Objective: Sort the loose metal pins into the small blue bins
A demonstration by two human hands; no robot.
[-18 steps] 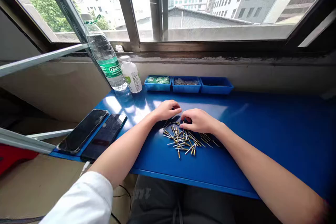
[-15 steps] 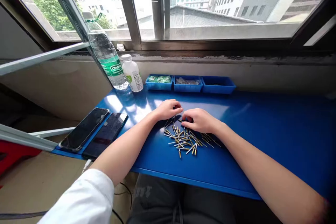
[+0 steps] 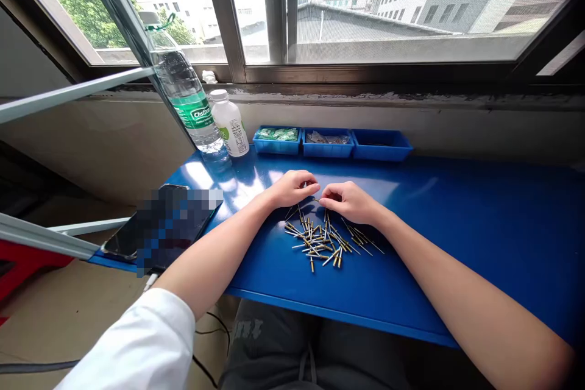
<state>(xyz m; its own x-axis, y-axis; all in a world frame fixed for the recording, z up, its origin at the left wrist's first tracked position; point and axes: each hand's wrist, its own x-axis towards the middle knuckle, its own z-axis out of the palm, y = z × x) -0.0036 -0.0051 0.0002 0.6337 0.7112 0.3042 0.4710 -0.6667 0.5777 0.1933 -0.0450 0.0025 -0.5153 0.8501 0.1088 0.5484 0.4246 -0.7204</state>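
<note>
The loose pile of brass-coloured blind rivets [image 3: 317, 242] lies on the blue table [image 3: 439, 268], and everything else here is placed by that pile. The left hand [image 3: 292, 189] rests just beyond its far left edge, and the right hand [image 3: 350, 202] rests just beyond its far right edge. The fingers [image 3: 307, 181] of both hands curl inward and bunch loosely, their tips near each other but apart. A thin stem may lie between them at the far edge of the pile, but the pictures do not show whether either hand pinches a rivet, so I cannot tell.

The step in hand appears to be close work at that far edge. The rivets cross one another, so freeing one would call for a fingertip pinch on a single stem.

Farther beyond the pile, against the wall, sit three blue plastic trays [image 3: 328, 152], with green packets in the left one and a clear bag in the middle one. Left of the trays stand a water bottle [image 3: 196, 114] and a small white bottle [image 3: 230, 131].
</note>
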